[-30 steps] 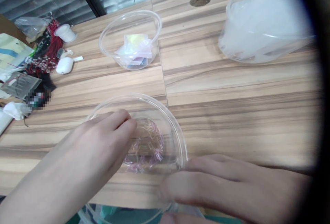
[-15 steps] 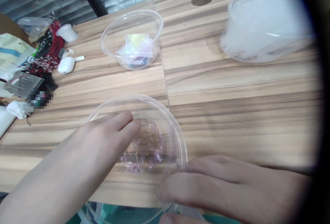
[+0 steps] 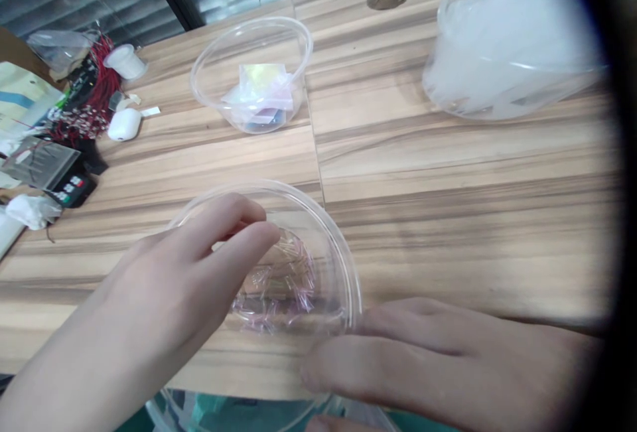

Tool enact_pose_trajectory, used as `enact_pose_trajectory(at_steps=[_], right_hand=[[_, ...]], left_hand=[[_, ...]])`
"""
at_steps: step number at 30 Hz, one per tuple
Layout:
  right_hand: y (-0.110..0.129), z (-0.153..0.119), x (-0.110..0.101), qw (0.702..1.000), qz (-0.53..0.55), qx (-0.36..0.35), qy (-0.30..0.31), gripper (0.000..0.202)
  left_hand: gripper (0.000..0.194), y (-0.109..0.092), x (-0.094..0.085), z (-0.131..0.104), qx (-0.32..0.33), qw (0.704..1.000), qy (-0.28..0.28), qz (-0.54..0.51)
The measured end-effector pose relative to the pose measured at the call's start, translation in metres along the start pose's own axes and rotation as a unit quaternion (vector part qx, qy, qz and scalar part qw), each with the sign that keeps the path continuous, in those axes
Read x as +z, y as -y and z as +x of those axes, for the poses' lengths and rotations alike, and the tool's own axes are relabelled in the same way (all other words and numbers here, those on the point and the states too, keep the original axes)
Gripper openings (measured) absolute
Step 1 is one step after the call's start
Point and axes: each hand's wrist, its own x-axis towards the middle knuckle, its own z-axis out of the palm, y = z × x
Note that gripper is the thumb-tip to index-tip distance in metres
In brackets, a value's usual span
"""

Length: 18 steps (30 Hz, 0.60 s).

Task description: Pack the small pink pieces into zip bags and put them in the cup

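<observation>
A clear round bowl [image 3: 351,273] stands near the table's front edge, with small clear and pinkish packets [image 3: 303,292] inside. My left hand [image 3: 219,246] reaches over its left side, fingers bent down and pressed together; whatever they pinch is hidden. At the bowl's right front rim is my right hand [image 3: 398,352], its fingers apart, the tips of the upper ones touching or nearly touching the rim. Below the table edge, another clear round rim [image 3: 172,412] shows beneath my hands, with green material around it.
Another clear bowl [image 3: 199,80] with small coloured packets stands behind. A large clear tub [image 3: 438,80] of whitish bags is at back right. Red wires [image 3: 104,83], a spool [image 3: 125,62], a white case [image 3: 124,125] and a black device [image 3: 74,186] lie left.
My left hand has shifted slightly, its index finger lifting and a gap opening between finger and thumb bases. My right hand has hardly moved. The view has shifted slightly.
</observation>
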Motion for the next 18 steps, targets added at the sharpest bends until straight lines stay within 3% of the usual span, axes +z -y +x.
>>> enact_pose_trajectory(at_steps=[4,9,13,18], right_hand=[[-0.003,0.002,0.001,1.0,0.025,-0.001,-0.017,0.015],[-0.004,0.005,0.0,0.987,0.139,0.076,0.012,0.023],[-0.006,0.007,0.0,0.972,0.212,0.101,0.019,0.023],[-0.007,0.007,-0.003,0.971,0.22,0.094,0.019,0.026]], left_hand=[[0.028,0.001,0.0,-0.001,0.011,0.998,-0.055,-0.042],[0.051,0.003,0.0,-0.008,0.035,0.998,-0.008,-0.042],[0.046,0.005,0.0,-0.01,0.04,0.998,-0.04,-0.035],[0.043,0.003,-0.002,-0.009,0.026,0.998,-0.039,-0.038]])
